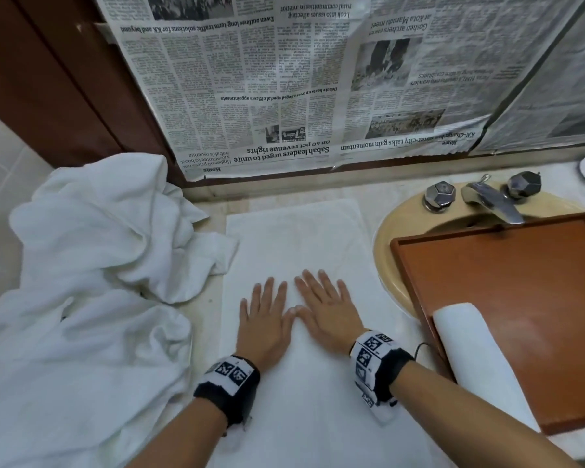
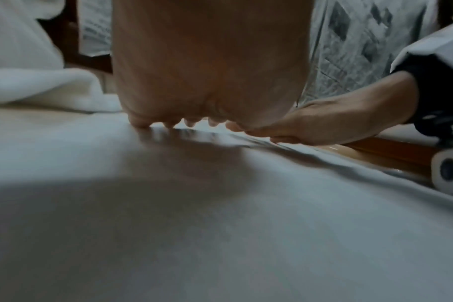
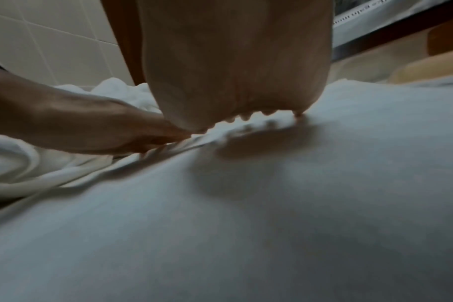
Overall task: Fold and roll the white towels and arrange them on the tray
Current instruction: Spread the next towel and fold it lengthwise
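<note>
A white towel lies flat, folded into a long strip, on the counter between the sink and a heap of towels. Both hands lie side by side on its middle, palms down and fingers straight. My left hand and my right hand touch at the thumbs. The wrist views show the same flat towel under the left hand and the right hand. A rolled white towel lies along the left edge of the brown wooden tray, which rests over the sink.
A crumpled heap of white towels covers the counter to the left. The beige sink with its chrome tap is at the right, under the tray. Newspaper covers the mirror behind.
</note>
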`<state>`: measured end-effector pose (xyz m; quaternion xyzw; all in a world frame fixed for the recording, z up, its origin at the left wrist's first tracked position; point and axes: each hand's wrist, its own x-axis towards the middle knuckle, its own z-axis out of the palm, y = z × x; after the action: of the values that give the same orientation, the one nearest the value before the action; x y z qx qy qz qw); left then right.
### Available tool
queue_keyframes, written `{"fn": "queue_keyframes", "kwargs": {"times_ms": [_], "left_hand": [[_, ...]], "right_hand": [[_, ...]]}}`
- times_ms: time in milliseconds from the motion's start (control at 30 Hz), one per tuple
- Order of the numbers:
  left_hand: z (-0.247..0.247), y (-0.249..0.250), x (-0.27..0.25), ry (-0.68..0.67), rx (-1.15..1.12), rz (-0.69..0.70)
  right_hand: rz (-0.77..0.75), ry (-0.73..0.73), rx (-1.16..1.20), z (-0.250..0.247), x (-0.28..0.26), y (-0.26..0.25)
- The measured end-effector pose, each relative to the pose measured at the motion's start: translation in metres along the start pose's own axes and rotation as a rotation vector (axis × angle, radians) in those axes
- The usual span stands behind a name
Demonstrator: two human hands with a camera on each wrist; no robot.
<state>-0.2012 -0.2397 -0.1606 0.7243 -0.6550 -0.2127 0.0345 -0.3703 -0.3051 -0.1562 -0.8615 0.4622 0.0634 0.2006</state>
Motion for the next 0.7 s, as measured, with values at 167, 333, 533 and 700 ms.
{"fn": "queue_keyframes", "kwargs": {"times_ms": [167,333,533,700], "left_hand": [[0.005,-0.034,-0.009,0.041,0.106,-0.117],[-0.008,-0.031,-0.024,-0.018,0.092,-0.242],[0.037,0.018,-0.088,-0.02,0.037,-0.03],[0.044,-0.014,-0.106,0.081,0.053,-0.203]], "right_hand": [[0.181,-0.01,-0.033,-0.002,-0.011,0.032],[0.24,-0.001,0.051,-0.006,-0.037,0.027],[0.001,0.027,0.002,0.038,-0.089,-0.014],[0.193,0.032,-0.021,0.039,-0.107,0.027]]}}
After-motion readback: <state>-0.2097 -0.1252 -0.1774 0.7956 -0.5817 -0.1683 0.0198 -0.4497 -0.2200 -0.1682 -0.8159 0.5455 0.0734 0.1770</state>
